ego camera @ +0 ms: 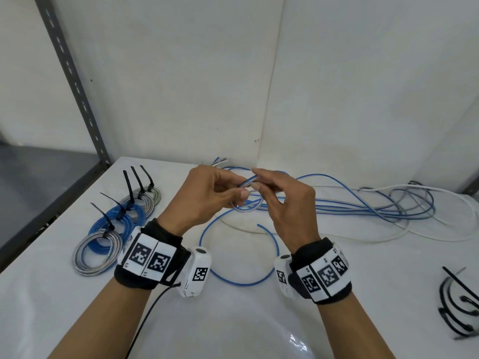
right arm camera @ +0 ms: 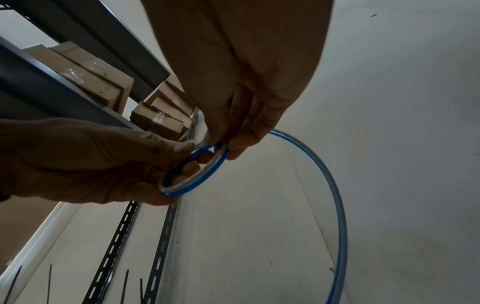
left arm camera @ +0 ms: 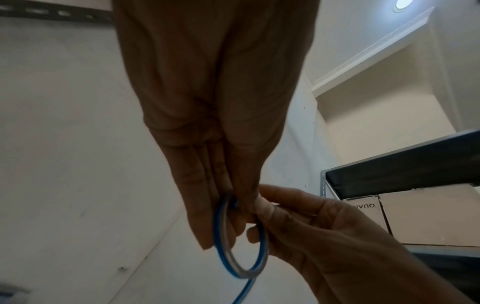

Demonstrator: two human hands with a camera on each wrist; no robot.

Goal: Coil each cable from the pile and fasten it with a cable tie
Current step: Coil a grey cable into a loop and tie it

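A blue-and-grey cable is wound into a small coil [ego camera: 246, 208] held above the table [ego camera: 233, 327] between both hands. My left hand [ego camera: 239, 190] grips the coil's left side with thumb and curled fingers. My right hand [ego camera: 259, 182] pinches the cable at the coil's top. In the left wrist view, the left hand [left arm camera: 233, 222] holds the coil [left arm camera: 242, 274] opposite the right hand [left arm camera: 337, 236]. From the right wrist, the right hand [right arm camera: 228, 148] pinches the coil [right arm camera: 205, 175]. The cable's free tail [ego camera: 233, 281] curves down over the table. A black cable tie [ego camera: 155, 307] hangs by my left wrist.
The loose pile of blue, grey and white cables [ego camera: 388, 206] spreads over the back right of the table. Several finished coils with black ties [ego camera: 116, 229] lie in a row at the left. Spare black cable ties [ego camera: 456, 307] lie at the right edge. A grey shelf post [ego camera: 75, 86] stands back left.
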